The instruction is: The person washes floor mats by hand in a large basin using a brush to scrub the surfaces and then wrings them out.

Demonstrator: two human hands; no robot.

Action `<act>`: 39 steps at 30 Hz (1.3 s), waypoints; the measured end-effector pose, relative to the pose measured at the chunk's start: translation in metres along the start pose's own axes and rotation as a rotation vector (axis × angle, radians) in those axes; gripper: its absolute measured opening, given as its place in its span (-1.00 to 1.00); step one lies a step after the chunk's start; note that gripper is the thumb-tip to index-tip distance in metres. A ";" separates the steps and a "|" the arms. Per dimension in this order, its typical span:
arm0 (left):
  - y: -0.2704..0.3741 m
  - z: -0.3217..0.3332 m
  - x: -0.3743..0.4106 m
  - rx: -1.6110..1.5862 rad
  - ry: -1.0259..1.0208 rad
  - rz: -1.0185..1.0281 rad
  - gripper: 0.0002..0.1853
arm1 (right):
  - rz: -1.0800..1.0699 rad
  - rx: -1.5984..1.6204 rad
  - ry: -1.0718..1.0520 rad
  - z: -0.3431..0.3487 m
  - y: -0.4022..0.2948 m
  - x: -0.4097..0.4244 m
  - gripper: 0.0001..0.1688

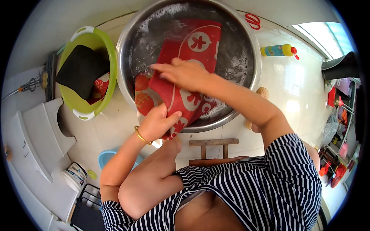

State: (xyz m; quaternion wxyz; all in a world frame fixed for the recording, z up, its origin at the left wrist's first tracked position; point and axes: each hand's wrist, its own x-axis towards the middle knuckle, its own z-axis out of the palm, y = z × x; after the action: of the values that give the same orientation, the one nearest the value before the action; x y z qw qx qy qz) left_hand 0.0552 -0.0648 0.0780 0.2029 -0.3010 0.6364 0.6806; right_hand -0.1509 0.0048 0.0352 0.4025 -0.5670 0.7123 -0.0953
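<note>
A large steel basin [122, 83] of soapy water stands before me. In it is a red cloth [176, 52] with a pale printed pattern, its far part lying in the water and its near end raised over the rim. My left hand [157, 122] grips the near end between thumb and fingers. Flat across the cloth's middle lies my right hand [185, 73], fingers stretched out to the left and slightly blurred. Left of the hands, a piece with orange and grey print [144, 95] hangs at the rim; whether it belongs to the same cloth I cannot tell.
Left of the basin is a green tub [111, 60] holding a black cloth [82, 70] and red printed fabric. A yellow bottle [279, 50] and red-handled scissors [253, 21] lie to the right. A wooden stool [214, 142], blue basin [105, 158] and white bucket [74, 176] are nearer me.
</note>
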 end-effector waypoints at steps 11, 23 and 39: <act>0.010 -0.036 0.043 -1.026 0.036 -0.194 -0.37 | 0.203 0.319 0.148 0.006 -0.001 -0.055 -0.22; 0.086 -0.071 0.056 -0.590 0.231 0.343 -0.72 | 0.017 0.163 0.653 -0.017 -0.005 -0.041 0.30; 0.055 -0.054 -0.064 -0.241 0.222 0.055 -0.69 | -0.013 0.573 0.586 -0.011 -0.053 -0.066 -0.21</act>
State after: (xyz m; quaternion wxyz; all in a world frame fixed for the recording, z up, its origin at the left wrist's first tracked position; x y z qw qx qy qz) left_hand 0.0742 -0.1173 0.1616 0.0750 -0.3789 0.5767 0.7199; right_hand -0.1169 0.0417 0.1046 0.3237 -0.3855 0.7378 -0.4498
